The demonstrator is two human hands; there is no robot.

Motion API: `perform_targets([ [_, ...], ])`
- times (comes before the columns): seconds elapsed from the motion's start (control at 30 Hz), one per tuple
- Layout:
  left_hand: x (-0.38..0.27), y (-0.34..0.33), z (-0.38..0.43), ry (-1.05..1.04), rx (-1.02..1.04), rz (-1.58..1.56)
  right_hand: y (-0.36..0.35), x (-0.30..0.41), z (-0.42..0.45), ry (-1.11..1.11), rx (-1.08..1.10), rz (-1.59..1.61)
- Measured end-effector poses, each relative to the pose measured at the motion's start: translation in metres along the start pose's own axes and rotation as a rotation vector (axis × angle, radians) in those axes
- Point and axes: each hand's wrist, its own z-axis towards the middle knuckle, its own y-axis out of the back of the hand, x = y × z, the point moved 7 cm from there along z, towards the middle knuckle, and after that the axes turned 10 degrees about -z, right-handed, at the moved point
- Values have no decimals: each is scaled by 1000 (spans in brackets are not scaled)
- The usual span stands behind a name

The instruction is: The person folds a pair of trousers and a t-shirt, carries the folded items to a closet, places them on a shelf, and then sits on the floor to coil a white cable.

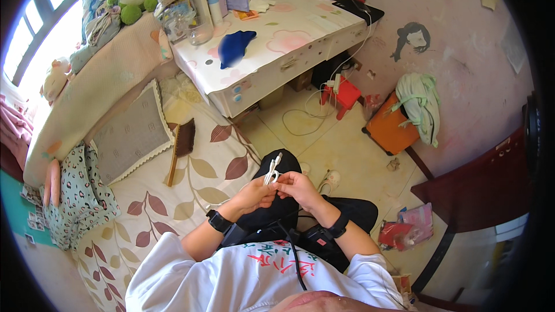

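Observation:
Above my lap, my left hand is closed around a looped white cable, whose plug end points up past the fingers. My right hand touches it, thumb and forefinger pinching the cable at the loop's right side. Another stretch of white cable runs from beneath my left hand onto the bed sheet, with an end lying near my left wrist. Both wrists wear black bands. A bed brush with a wooden handle rests on the leaf-patterned sheet to the left.
Ahead stands a desk with a blue cloth on it. A white cord trails over the floor beside a red stool. An orange suitcase under a pale green bag is at right, near plastic packages.

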Motion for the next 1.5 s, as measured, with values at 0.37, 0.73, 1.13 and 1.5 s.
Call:
perform_targets([
  [0.37,7,-3,1,67,88,-78,18,3,-24,95,-62,59],
  [0.73,20,8,9,58,1,113,8,-32,-29,119,-137,-165],
  [1.13,32,2,14,36,18,239,19,-1,-46,296,-405,-426],
  [1.5,20,-10,7,182,203,-115,19,-6,-45,120,8,278],
])
